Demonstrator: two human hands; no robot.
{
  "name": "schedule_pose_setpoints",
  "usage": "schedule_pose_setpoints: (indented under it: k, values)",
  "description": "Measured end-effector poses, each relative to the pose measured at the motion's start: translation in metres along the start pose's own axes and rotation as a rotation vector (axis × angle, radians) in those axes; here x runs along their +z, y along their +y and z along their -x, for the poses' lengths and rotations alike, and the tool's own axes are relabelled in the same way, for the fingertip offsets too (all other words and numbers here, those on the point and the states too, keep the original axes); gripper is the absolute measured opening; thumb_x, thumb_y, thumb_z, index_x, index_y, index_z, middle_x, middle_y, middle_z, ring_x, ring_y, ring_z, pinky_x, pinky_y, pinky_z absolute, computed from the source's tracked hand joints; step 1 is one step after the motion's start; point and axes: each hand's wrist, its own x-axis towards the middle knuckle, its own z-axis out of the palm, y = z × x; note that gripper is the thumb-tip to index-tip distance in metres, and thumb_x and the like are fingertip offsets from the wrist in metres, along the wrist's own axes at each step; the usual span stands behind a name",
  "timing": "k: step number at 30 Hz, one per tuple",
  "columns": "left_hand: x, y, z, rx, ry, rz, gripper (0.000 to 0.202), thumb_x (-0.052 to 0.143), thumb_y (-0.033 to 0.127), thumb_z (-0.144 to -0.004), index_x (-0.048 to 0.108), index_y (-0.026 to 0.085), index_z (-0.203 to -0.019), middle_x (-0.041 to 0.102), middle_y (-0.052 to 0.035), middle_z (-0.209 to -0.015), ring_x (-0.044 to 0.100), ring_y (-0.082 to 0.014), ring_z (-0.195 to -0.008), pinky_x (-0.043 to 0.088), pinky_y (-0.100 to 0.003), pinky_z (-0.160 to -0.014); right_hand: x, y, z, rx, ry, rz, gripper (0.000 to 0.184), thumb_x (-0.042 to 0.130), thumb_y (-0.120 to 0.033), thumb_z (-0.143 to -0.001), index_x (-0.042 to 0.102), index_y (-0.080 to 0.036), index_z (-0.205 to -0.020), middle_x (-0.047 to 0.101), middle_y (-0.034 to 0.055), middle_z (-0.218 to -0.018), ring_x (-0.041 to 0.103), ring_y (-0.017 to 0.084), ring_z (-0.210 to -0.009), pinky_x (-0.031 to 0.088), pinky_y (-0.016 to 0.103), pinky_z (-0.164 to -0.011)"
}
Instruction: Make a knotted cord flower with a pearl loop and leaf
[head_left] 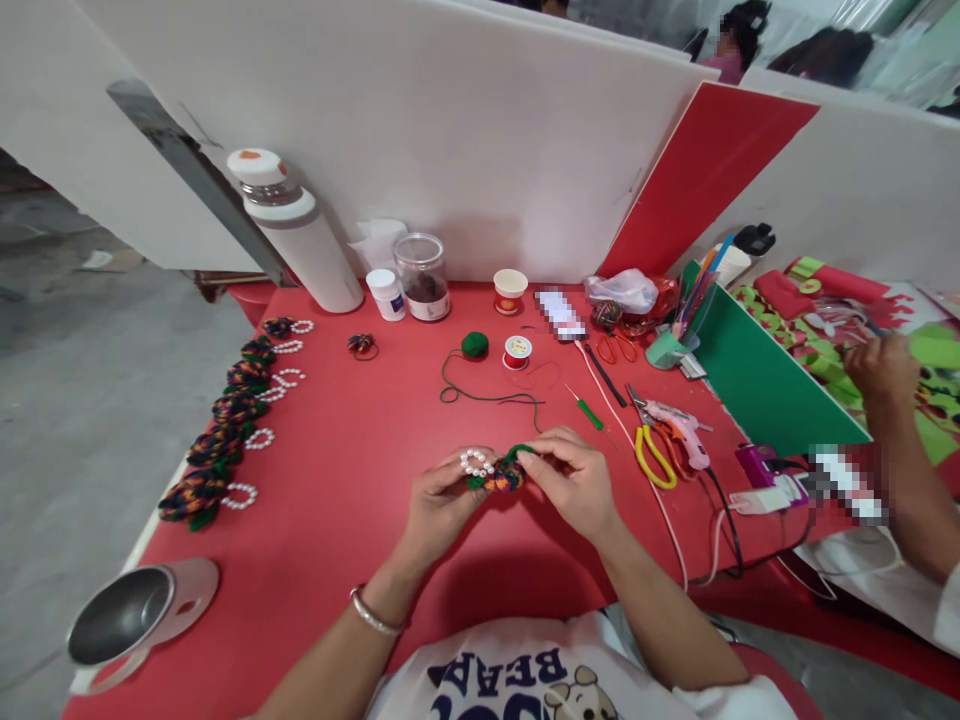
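Under the left hand [442, 500] and the right hand [574, 485] spreads a smooth red tabletop [322, 570], its pale edge showing well to the left of the left hand. Straight beyond both hands, a tall white partition [450, 130] stands along the table's far side. Farther to the right, past the right hand, a red panel [712, 165] slants against it; nearer on that side runs a low green board [772, 370]. Well left of the left hand, past a slanting grey strip [202, 190], lies grey floor [67, 400]. Soft light leaves a pale sheen on the red surface near the left hand.
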Motion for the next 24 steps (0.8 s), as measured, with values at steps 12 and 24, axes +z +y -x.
schedule_pose_setpoints:
  k: [12, 24]
  values:
    - [-0.0016, -0.0002, -0.0005, 0.005, 0.006, 0.039, 0.015, 0.083, 0.023, -0.075, 0.08, 0.02, -0.089, 0.075, -0.0098, -0.092, 0.07, -0.0217, -0.086, 0.058, -0.032, -0.079, 0.0022, 0.0016, 0.0002, -0.202, -0.047, 0.144, 0.013, 0.067, -0.023, -0.09, 0.077, -0.028, -0.098, 0.072, 0.0019, -0.081, 0.062, 0.018, -0.077, 0.05, 0.035, -0.073]
    - [-0.0024, -0.0059, 0.0008, -0.024, 0.027, 0.086, 0.019, 0.082, 0.018, -0.074, 0.081, 0.02, -0.093, 0.075, -0.0091, -0.095, 0.069, -0.02, -0.088, 0.058, -0.029, -0.08, -0.0048, -0.0056, 0.003, -0.249, -0.084, 0.127, 0.017, 0.067, -0.018, -0.088, 0.076, -0.025, -0.101, 0.07, 0.0023, -0.082, 0.06, 0.017, -0.077, 0.049, 0.034, -0.072]
